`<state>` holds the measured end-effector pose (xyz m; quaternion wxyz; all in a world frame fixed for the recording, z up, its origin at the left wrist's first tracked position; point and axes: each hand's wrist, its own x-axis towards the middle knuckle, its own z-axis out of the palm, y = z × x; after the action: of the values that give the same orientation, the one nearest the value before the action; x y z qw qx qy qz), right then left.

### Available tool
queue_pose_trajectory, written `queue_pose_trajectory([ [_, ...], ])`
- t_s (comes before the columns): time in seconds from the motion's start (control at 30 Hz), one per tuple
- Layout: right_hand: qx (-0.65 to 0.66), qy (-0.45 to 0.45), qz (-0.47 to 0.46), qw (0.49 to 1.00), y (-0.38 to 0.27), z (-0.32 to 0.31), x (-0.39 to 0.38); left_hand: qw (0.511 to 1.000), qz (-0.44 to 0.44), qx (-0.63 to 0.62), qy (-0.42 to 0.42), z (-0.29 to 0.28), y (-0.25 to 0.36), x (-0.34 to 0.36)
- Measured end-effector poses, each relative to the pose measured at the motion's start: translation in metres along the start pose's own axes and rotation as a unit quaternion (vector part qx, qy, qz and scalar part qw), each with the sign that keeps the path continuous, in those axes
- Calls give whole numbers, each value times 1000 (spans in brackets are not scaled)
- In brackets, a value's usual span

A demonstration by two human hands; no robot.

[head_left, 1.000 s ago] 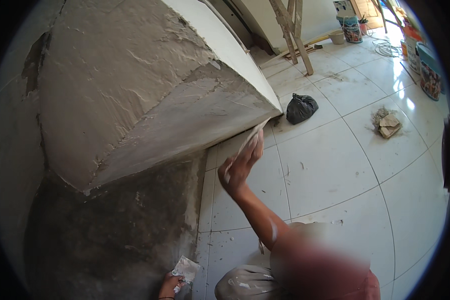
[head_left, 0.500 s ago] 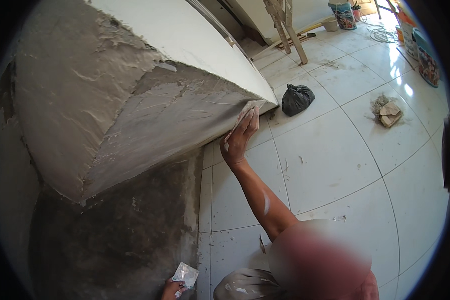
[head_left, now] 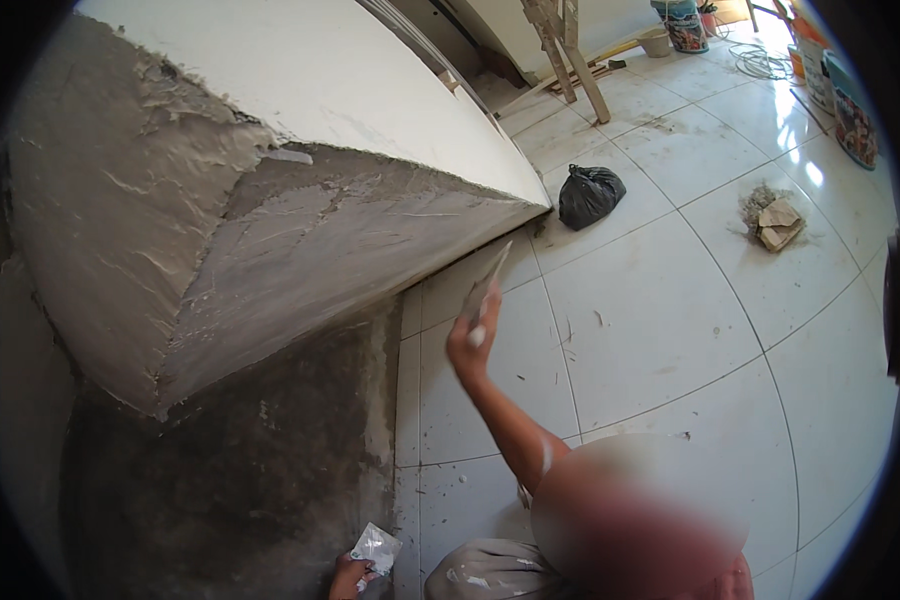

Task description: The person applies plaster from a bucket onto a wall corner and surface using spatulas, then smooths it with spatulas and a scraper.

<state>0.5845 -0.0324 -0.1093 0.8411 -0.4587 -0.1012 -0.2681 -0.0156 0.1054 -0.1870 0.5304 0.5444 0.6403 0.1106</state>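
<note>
My right hand (head_left: 471, 338) is closed around a thin, flat scraper (head_left: 487, 280), seen nearly edge-on and pointing up toward the wall's lower corner. It is held apart from the grey plastered surface (head_left: 300, 255), which has rough, ridged patches and a white face (head_left: 390, 110) along its upper side. White smears mark my right hand and forearm. At the lower edge, my left hand (head_left: 348, 577) grips a small putty knife (head_left: 376, 549) whose squarish metal blade carries whitish smears. Its handle is mostly hidden by my fingers.
A knotted black plastic bag (head_left: 591, 196) sits on the white tiles by the wall's corner. Crumpled brown paper (head_left: 778, 224) lies amid debris at right. Ladder legs (head_left: 570, 60), buckets (head_left: 850, 120) and a coiled cable (head_left: 765, 65) stand or lie farther off. Dark flooring (head_left: 240, 460) borders the tiles.
My right hand has drawn the scraper off the plastered surface and down toward me, turning the blade edge-on. My left hand with the putty knife stays nearly in place. The view has shifted slightly.
</note>
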Motion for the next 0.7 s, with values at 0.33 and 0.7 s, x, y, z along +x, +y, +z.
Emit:
queue_pose_trajectory([
  [0.33,373,23,312,874,-100,-25,63,1000,-4,20,8,3,3,-19],
  [0.7,205,-128,59,969,-296,-25,37,997,51,61,20,-20,-3,-5],
])
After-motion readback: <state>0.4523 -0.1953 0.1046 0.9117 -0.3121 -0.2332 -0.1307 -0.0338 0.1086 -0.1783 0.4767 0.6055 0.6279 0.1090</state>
